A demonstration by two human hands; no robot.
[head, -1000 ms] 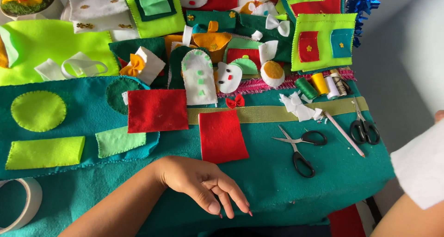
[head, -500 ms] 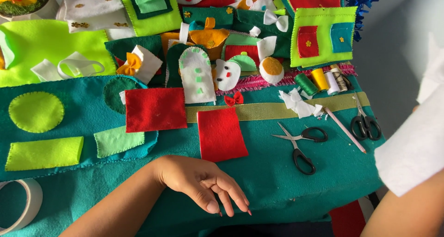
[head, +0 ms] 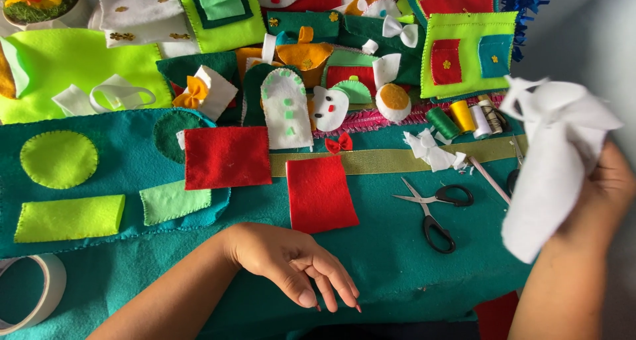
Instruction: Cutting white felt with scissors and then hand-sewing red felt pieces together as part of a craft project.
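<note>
My left hand (head: 291, 260) rests relaxed on the teal felt table cover (head: 391, 260), fingers loosely apart and holding nothing, just below a red felt rectangle (head: 320, 193). My right hand (head: 606, 194) is raised at the right edge and grips a crumpled piece of white felt (head: 553, 161). Black-handled scissors (head: 434, 211) lie shut on the cover between the two hands. A larger red felt rectangle (head: 226, 157) lies to the left of the smaller one.
Thread spools (head: 464, 118) and white felt scraps (head: 434, 151) sit near the scissors. Many felt pieces in green, white, orange and red crowd the back. A tape roll (head: 33, 293) lies at the lower left. A teal panel with lime shapes (head: 66, 181) is at left.
My right hand has come up into view from the right with the white felt, which now hangs higher and further in. The left hand has stayed in place.
</note>
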